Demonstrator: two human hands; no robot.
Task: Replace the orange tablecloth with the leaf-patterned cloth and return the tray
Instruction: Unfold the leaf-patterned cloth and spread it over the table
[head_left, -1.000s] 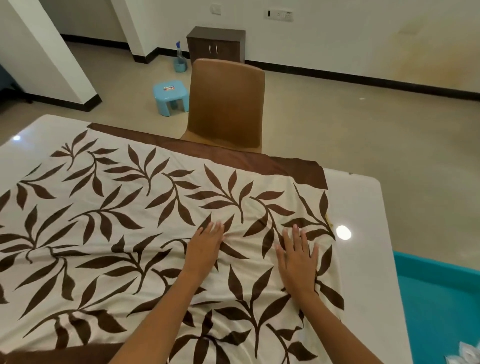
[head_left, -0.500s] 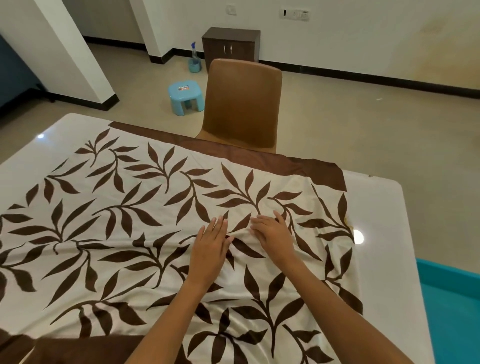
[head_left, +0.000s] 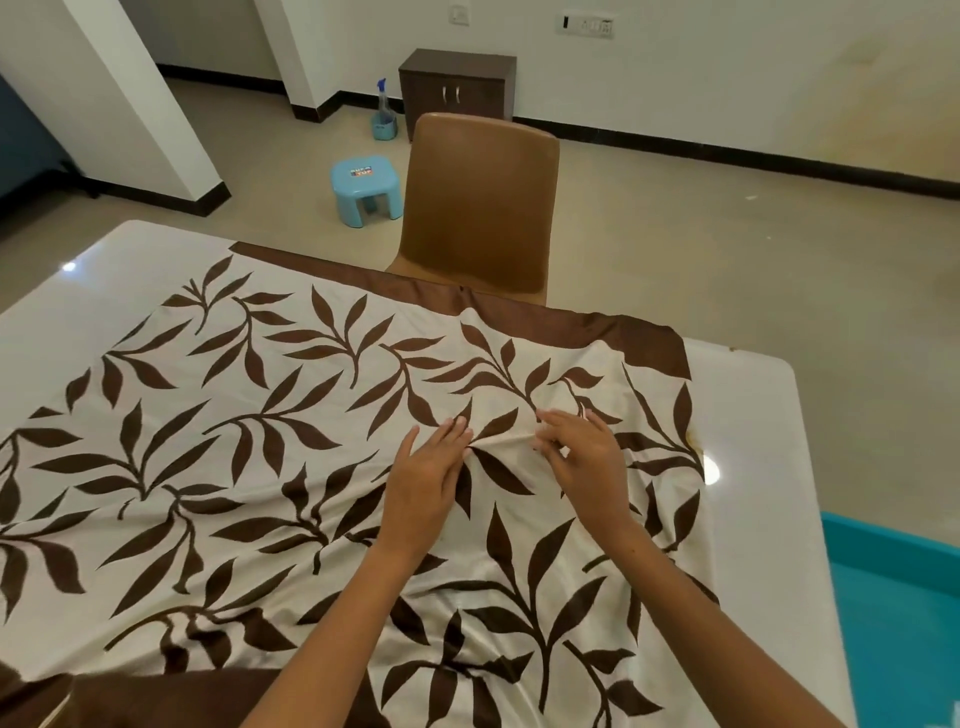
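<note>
The leaf-patterned cloth, cream with brown leaves and a brown border, lies spread over the white table. My left hand rests flat on the cloth near its middle, fingers straight. Just to its right, my right hand has its fingers bent on the cloth, and a small ridge of fabric is bunched between the two hands. It is unclear whether those fingers pinch the fabric. No orange tablecloth and no tray are in view.
A brown chair stands pushed against the table's far edge. Behind it on the floor are a small blue stool, a spray bottle and a dark cabinet. A teal surface lies at the right.
My right hand has slid left from the cloth's right part toward my left hand, and a fold of fabric has bunched up between them. The view has shifted slightly.
</note>
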